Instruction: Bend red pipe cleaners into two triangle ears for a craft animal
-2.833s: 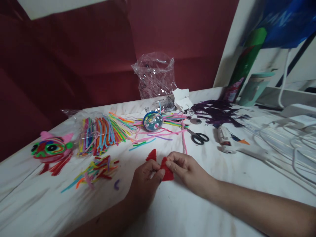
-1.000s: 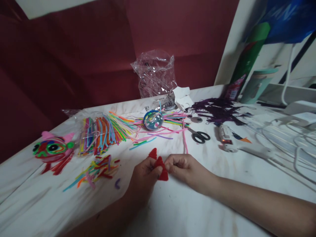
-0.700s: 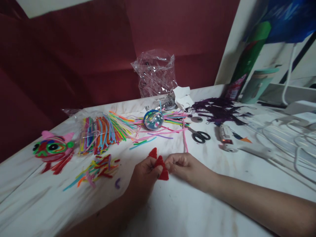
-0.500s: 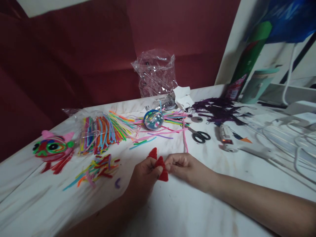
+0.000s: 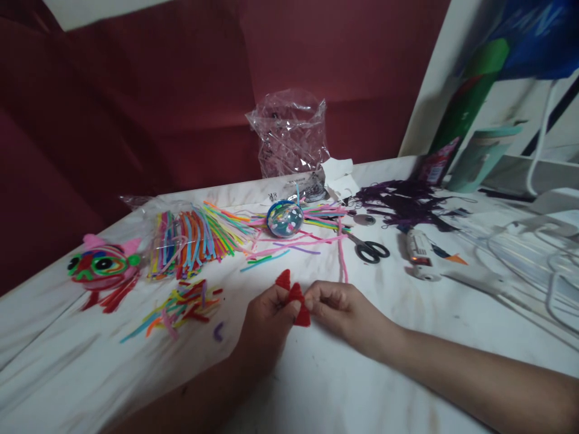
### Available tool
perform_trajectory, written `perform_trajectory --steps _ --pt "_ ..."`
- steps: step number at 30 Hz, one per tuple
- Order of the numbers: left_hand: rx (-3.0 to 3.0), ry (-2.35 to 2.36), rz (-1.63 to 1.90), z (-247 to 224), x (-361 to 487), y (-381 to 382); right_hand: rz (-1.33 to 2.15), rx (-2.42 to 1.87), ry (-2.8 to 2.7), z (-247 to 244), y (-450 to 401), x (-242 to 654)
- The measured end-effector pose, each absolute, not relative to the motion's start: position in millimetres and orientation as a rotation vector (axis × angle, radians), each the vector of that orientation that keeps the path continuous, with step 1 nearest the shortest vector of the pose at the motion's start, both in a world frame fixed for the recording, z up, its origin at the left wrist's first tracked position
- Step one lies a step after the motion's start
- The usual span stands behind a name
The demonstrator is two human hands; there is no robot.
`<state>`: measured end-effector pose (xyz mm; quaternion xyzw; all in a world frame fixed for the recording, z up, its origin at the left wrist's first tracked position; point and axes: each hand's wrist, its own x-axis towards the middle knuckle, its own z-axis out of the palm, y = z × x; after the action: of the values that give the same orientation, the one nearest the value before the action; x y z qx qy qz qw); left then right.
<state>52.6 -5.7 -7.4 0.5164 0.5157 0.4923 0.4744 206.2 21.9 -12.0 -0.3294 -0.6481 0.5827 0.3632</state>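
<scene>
At the far left of the marble-patterned table [image 5: 149,386] sits a round decorated figure [image 5: 105,274] with pink ears, black eyes and red strips under it. Just beside it, a bundle of coloured fuzzy sticks [image 5: 192,241] lies partly inside a clear wrapper, and nearer the person is a loose heap of short cut pieces [image 5: 187,304], with one curved purple piece [image 5: 216,332] to the right of the heap.

Next comes the left hand [image 5: 266,319], its thumb and forefinger closed in a pinch on a red fuzzy piece [image 5: 301,316]. The piece rises to a point beyond the thumb tip and widens below it, towards the right hand. A second red point [image 5: 283,279] shows above the left forefinger; whether it belongs to the same piece is hard to tell, since the fingers cover the join.

Behind the hands a clear ball [image 5: 286,220] with coloured spots rests among long sticks. The right hand [image 5: 337,307] holds its fingertips close together at the red piece's right edge; what they grip, if anything, is hidden.

Farther right lie black-handled scissors [image 5: 363,245], dark purple strands [image 5: 400,205], a white tool [image 5: 419,244], a pale green cup [image 5: 482,160] and tangled white cables [image 5: 549,259].
</scene>
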Motion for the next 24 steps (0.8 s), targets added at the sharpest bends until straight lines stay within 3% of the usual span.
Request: perform_trajectory --steps 24 --pt "1.343 1.36 1.18 -8.2 53.0 -5.8 1.481 -0.879 -1.642 -9.7 20.2 204.3"
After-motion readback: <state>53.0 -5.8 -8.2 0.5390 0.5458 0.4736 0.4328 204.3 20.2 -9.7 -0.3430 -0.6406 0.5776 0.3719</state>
